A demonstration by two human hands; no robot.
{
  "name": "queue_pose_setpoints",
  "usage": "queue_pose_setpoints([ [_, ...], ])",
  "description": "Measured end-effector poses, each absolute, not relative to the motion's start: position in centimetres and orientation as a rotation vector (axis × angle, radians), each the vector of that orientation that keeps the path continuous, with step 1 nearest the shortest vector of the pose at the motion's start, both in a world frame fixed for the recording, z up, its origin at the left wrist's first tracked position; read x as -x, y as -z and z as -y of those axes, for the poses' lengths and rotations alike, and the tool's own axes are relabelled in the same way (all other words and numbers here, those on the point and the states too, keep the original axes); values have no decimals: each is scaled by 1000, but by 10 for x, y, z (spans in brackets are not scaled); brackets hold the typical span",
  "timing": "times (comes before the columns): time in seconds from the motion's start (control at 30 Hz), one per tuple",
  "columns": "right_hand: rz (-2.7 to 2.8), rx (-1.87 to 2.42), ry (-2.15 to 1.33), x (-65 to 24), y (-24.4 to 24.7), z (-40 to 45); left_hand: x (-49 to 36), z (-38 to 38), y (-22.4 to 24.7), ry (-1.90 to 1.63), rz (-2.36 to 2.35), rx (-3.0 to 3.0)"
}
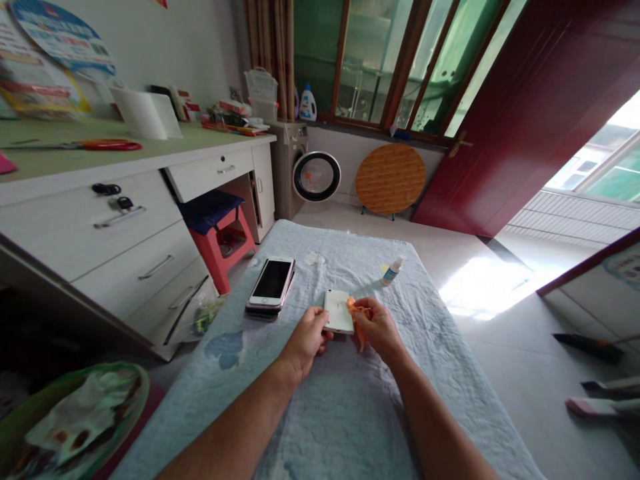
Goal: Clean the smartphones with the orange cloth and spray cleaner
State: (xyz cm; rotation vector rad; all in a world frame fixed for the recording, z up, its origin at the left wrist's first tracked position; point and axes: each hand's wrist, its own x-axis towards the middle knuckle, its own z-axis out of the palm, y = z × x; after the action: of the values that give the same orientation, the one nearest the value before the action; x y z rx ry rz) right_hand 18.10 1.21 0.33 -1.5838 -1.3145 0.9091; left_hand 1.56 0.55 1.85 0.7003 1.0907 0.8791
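From here I see left hand (309, 337) grasping a phone (336, 311); right hand (376, 327), turned inward, pinches cloth (351, 307).

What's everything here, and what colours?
cover: one, pale blue, middle
phone: one, white, centre
cloth: one, orange, centre
stacked phones: several, top white, on cover
bottle: one, white, on cover
desk: one, white, left
scissors: one, red, on desk
paper roll: one, white, on desk
stool: one, pink, by desk
washer: one, grey, back
round board: one, brown, back
door: one, red, right
basket: one, green, left
curtain: one, brown, back
left hand: one, on phone
right hand: one, on cloth
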Motion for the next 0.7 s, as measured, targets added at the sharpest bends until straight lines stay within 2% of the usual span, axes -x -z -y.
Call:
queue_pose_setpoints([
  [0.23, 1391, 1558, -921, -185, -6, -10, -19, -5, -18, -981, -1127, -747],
  [0.7, 1607, 1262, -1053, -175, -51, 12, -18, -11, -9, -1005, -1085, -753],
])
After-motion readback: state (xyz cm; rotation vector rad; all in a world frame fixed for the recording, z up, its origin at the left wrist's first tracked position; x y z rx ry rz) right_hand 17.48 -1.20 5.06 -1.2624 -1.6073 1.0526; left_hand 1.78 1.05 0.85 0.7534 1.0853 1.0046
